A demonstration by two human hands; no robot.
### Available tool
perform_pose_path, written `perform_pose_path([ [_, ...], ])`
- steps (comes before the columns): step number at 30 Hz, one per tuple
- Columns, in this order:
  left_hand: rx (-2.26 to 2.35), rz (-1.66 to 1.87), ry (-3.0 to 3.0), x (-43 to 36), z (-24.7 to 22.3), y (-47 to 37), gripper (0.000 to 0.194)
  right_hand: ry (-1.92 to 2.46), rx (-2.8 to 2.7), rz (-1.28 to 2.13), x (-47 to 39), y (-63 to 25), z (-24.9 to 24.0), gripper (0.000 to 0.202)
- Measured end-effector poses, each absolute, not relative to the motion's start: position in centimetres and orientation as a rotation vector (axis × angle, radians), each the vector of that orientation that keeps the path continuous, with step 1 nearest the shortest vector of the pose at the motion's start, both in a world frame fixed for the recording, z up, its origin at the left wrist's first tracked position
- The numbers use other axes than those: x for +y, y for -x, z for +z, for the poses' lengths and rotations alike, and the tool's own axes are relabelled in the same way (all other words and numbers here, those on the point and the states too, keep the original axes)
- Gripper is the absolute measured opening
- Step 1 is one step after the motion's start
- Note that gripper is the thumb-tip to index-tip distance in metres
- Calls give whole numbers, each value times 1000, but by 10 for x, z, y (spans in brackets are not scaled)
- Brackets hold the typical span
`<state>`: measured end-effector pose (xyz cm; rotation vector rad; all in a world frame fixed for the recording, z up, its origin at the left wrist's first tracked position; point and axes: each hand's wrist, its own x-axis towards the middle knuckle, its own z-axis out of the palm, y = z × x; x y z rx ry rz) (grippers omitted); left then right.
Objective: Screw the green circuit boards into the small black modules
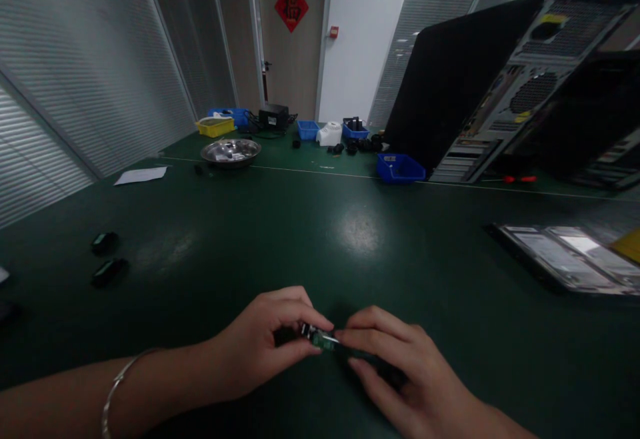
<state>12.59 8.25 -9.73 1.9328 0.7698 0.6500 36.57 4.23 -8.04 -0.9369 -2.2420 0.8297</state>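
Observation:
Near the front middle of the green table, my left hand point(273, 336) pinches a small green circuit board point(323, 340) between thumb and fingers. The board has a shiny metal end by my left fingertips. My right hand point(400, 366) is closed around a dark slim piece point(367, 356) that meets the board's other end. Its kind is hard to make out, as my fingers and shadow cover much of it. Both hands are close together, low over the table.
Two small black items point(107, 271) lie at left. Farther back are a paper sheet point(141, 175), a steel bowl point(231, 161), a yellow tray point(215, 127) and a blue bin point(400, 169). A computer tower point(460, 86) and a panel of metal drives point(570, 259) occupy the right.

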Motion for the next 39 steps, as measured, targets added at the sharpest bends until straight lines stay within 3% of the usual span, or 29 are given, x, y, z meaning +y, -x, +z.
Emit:
perform_pose_path([
  [6,820,626,-1949,83,-94,-127,23,884,-2077,792,47,-368,-83,37],
  [20,952,762,-1790,86,-98,-124,20,1123,-2286,750,41,-361,-86,9],
  [27,944,748,-1830,84,-96,-123,19,1169,-2509,640,38,-346,-76,24],
  [39,891,626,-2143,78,-85,-128,18,1139,-2367,656,41,-346,-80,18],
])
